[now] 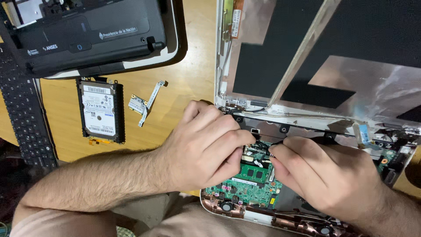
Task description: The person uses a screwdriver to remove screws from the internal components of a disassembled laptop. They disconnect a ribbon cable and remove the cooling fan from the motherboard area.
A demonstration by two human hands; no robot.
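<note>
While my left hand (206,147) curls down on the opened laptop base (245,206) to steady it, my right hand (324,175) pinches what looks like a thin black tool (268,144), tip over the green circuit board (252,175). A removed hard drive (101,109) lies well apart on the wooden table (184,66).

Table (193,66): it was brown wood.
Laptop (307,87): it lay open on the right side.
Drive (100,110): it lay flat near the middle.
Small card (137,104): it sat just beside the drive.
Black cover (87,35): it lay at the top left.
Keyboard (24,114): it lay along the left edge.
</note>
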